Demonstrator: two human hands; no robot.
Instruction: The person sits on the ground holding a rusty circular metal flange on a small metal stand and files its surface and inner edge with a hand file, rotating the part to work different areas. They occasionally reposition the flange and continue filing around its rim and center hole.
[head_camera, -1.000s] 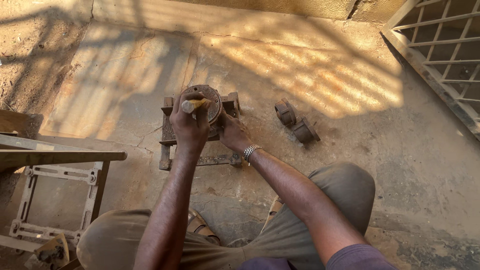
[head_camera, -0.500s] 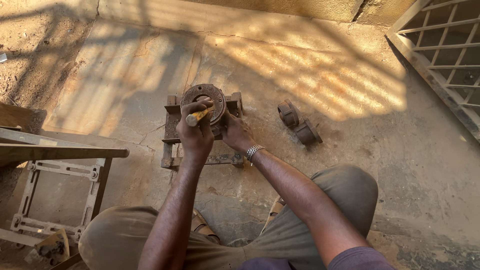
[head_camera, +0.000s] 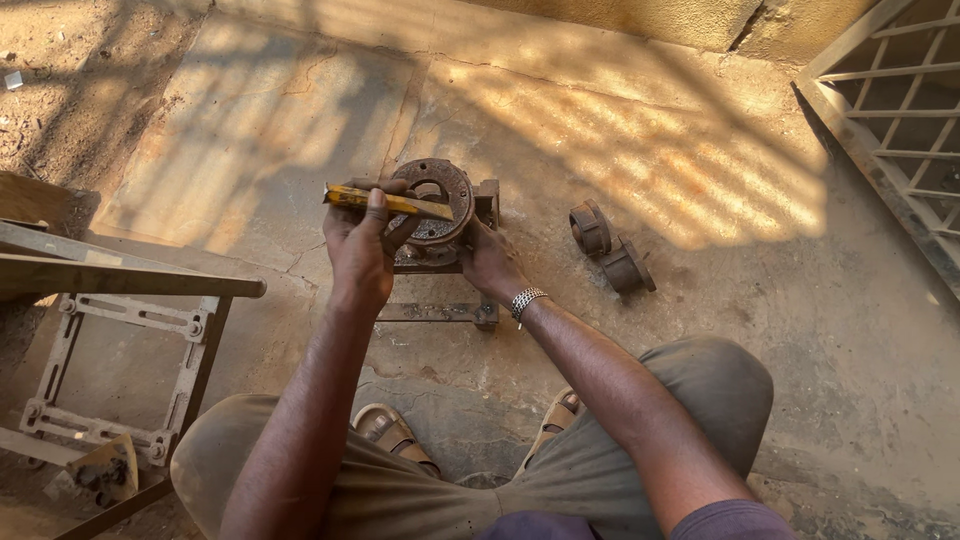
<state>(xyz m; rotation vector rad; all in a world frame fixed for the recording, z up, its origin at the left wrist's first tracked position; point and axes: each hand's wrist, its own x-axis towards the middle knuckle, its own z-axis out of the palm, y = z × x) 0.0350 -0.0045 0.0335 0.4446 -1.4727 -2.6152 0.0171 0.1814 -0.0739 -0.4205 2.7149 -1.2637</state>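
I squat on a concrete floor. My left hand (head_camera: 362, 243) grips a yellowish flat tool (head_camera: 388, 202), held level across the left side of a rusty round metal part (head_camera: 440, 197). That round part rests on a small rusty metal frame (head_camera: 440, 312) on the floor. My right hand (head_camera: 490, 260) presses on the frame just right of and below the round part, and a metal bracelet (head_camera: 526, 299) is on its wrist.
Two rusty round metal pieces (head_camera: 610, 248) lie on the floor to the right. A flat metal frame (head_camera: 120, 370) and a wooden plank (head_camera: 110, 275) are at the left. A metal grille gate (head_camera: 895, 110) stands at the upper right, with a wall along the top.
My left hand has turned the yellowish tool from pointing up at the round part to lying level across it, and shifted slightly left. My right hand has stayed on the frame.
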